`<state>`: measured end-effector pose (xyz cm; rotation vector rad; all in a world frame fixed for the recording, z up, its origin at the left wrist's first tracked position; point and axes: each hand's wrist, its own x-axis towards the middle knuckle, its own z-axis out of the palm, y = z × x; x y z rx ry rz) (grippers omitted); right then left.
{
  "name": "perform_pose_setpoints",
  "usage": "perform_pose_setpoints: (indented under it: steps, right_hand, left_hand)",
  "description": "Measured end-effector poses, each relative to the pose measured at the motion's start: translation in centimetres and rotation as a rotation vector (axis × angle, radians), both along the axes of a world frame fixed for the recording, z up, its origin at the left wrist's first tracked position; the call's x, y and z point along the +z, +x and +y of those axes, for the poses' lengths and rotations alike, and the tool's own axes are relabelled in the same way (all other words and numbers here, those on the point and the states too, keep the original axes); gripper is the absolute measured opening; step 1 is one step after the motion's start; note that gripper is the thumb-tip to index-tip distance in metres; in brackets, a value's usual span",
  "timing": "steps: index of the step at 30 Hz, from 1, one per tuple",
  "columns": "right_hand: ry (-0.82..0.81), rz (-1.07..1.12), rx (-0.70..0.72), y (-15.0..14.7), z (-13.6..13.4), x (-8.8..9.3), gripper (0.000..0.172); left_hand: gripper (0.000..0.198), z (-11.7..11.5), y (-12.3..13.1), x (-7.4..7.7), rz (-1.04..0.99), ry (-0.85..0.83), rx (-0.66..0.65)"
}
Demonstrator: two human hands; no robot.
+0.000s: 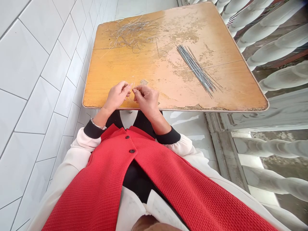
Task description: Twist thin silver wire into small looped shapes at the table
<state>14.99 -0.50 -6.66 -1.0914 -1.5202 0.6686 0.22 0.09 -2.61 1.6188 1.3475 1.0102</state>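
Observation:
My left hand point(117, 94) and my right hand point(147, 99) meet over the near left edge of the wooden table. Both are closed, thumbs against fingertips, pinching a thin wire point(134, 84). The wire is so fine that only short bits of it show between the fingers, and its full shape cannot be made out. Farther back on the left lies a tangled heap of thin wires point(134, 30), many bent into loops. To the right rests a bundle of straight grey wire rods point(197, 70), with one long thin wire point(223, 64) crossing it.
The worn wooden tabletop point(115, 67) has peeling patches and a chipped near edge. A white tiled wall point(43, 96) runs close along the left. White balusters point(274, 61) line the right side. Under the table shows a pale floor point(187, 128).

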Motion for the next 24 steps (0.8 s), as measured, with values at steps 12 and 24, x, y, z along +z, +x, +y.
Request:
perform_pose_setpoints:
  steps: [12,24]
  right_hand:
    - [-0.068,0.094,0.074,0.3,0.2,0.3,0.049]
    - [-0.094,0.07,0.059,0.4,-0.1,-0.1,0.026]
  left_hand:
    - [0.012,-0.1,-0.3,1.6,-0.197,-0.028,0.095]
    - [0.024,-0.2,-0.5,1.4,-0.375,-0.3,-0.015]
